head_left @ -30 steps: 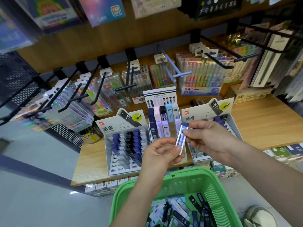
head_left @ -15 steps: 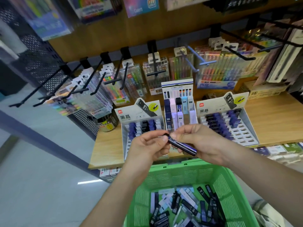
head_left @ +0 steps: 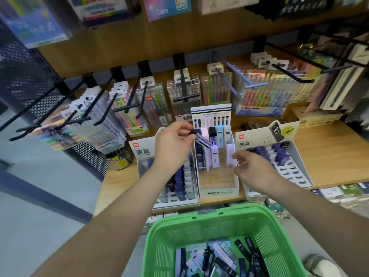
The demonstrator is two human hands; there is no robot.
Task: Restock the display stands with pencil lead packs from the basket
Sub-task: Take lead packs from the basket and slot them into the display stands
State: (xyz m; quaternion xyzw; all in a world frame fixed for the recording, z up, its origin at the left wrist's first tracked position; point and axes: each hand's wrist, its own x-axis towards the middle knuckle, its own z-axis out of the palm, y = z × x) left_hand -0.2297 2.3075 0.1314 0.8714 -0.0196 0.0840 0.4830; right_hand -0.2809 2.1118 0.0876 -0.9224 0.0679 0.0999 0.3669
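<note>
on the shelf [head_left: 329, 148], three stands side by side: left stand [head_left: 143, 150] and right stand [head_left: 265, 136], each with a white header card and dark blue packs in stepped slots; between them the narrower middle stand [head_left: 219, 193], marked mono on its front wall. over the back left corner of the middle stand, one pack [head_left: 201, 139], dark blue and white with a black cap, tilted, cap end up and to the left, lower end down among the navy packs of that column; touching them or not, cannot tell. pinched near the cap between thumb and fingertips of the left hand [head_left: 173, 144], with the forearm stretched across the left stand. lower and to the right, the right hand [head_left: 253, 166], over the seam between middle and right stands, fingers loosely curled, nothing held, fingertips just beside one pale pack [head_left: 229, 154] upright in the middle stand. across the back row of that stand, five columns by colour: navy, pink, black, light blue, white. nearer the camera, below the shelf edge, one green basket [head_left: 199, 226], with loose packs [head_left: 219, 256] heaped on its floor in black, navy, white and pale blue, too jumbled to count. behind the stands, black hooks [head_left: 181, 84] hung with clear pen sets [head_left: 265, 94]. left of the left stand, one jar [head_left: 119, 159] with a yellow label. at the lower right corner, the toe of one pale shoe [head_left: 323, 264]
</note>
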